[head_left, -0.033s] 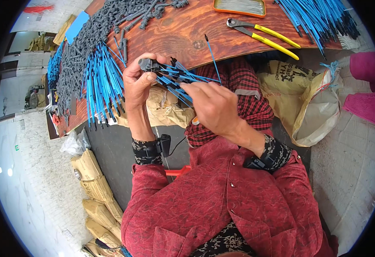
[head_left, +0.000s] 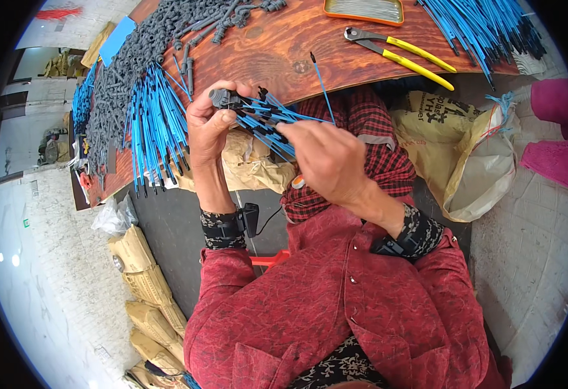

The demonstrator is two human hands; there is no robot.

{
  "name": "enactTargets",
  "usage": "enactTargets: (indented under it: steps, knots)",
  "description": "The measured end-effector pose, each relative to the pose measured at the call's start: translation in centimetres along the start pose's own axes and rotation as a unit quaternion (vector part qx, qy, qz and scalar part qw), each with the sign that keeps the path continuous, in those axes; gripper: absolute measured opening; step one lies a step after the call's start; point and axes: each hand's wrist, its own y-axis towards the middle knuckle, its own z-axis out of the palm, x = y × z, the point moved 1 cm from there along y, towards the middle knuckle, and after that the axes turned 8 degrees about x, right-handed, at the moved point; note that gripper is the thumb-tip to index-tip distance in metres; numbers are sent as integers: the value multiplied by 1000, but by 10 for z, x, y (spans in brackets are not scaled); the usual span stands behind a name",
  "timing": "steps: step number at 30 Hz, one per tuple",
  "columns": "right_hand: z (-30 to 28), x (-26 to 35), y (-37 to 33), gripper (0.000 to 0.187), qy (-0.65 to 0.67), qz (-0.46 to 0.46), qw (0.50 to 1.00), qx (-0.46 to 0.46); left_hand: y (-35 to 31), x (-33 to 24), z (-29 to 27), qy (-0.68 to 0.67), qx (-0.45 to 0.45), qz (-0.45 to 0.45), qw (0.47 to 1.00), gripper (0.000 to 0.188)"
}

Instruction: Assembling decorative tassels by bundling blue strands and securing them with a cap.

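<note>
— Blue rods, a whole fan of them: the bundle of blue rods (head_left: 267,120) sat above the lap, just off the near edge of the wooden table (head_left: 277,55), pinched between both hands.

— How was the left hand (head_left: 209,126) placed?

— Raised, wrist bent back, thumb and fingers clenched around the grey connector (head_left: 224,98) where the rods met. The forearm rose nearly straight from the red sleeve.

— And the right hand (head_left: 326,159)?

— It came in from the right, palm down, fingers curled over the loose ends of the rods. I judged it was grasping a few of them, though the fingertips were hidden under the knuckles.

— What could have gone wrong?

— The rods splayed unevenly, so a slack grip at the connector might have let some slide out and drop toward the paper sack (head_left: 251,165) below. One single blue rod (head_left: 319,81) already stood apart, leaning across the table edge; a nudge from the right hand could have knocked it off.

— Anything else within reach?

— Yellow-handled pliers (head_left: 404,53) lay well apart on the table, and a loose pile of blue rods (head_left: 154,126) lay to the left.
</note>
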Motion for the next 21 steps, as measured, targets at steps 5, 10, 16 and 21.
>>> enactTargets:
  steps: [5,10,16,21]
  knots:
    - [-11,-7,17,20,14,41,999,-25,-4,0,-3,-7,15,7,1000,50]
    - [-4,-11,22,22,27,39,999,-16,-2,-1,5,-4,30,0,1000,49]
    - [-1,-14,24,18,60,58,996,11,-2,-2,3,-2,33,3,999,49]
    - [0,-20,25,17,113,84,989,35,0,-2,7,-5,32,1,999,49]
